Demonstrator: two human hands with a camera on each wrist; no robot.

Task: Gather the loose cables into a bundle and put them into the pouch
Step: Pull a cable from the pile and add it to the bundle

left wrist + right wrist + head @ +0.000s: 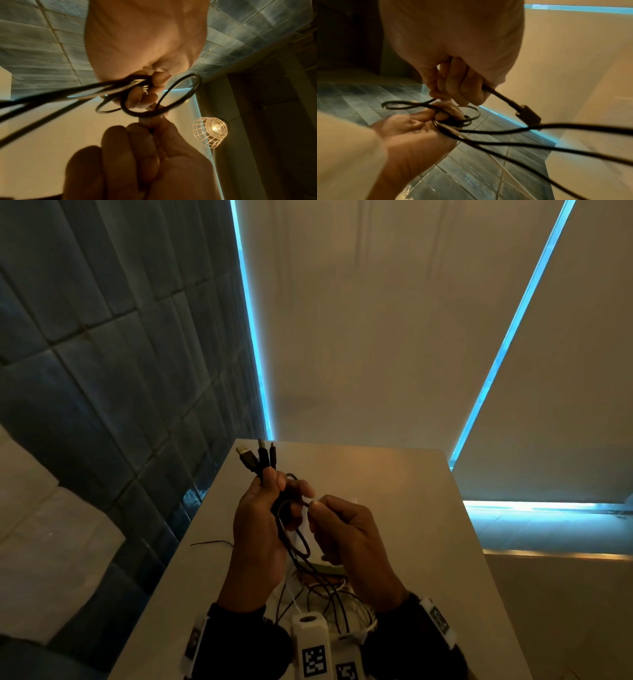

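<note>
Both hands are raised over the white table [394, 508]. My left hand [263, 518] grips a bunch of black cables [291, 539], and three plug ends [258, 457] stick up above its fingers. In the left wrist view its fingers [150, 86] curl round the strands and a cable loop [180, 93]. My right hand [342, 529] pinches one black cable right beside the left fingers. A plug [528, 115] hangs out of that fist [455, 83]. The strands trail down into a black and white tangle [329, 590] on the table. I cannot make out a pouch.
A thin loose wire [212, 542] lies on the table left of my left hand. A tiled wall [102, 371] stands close on the left and pale blinds [359, 337] behind the table. A wire-cage lamp [211, 129] shows in the left wrist view.
</note>
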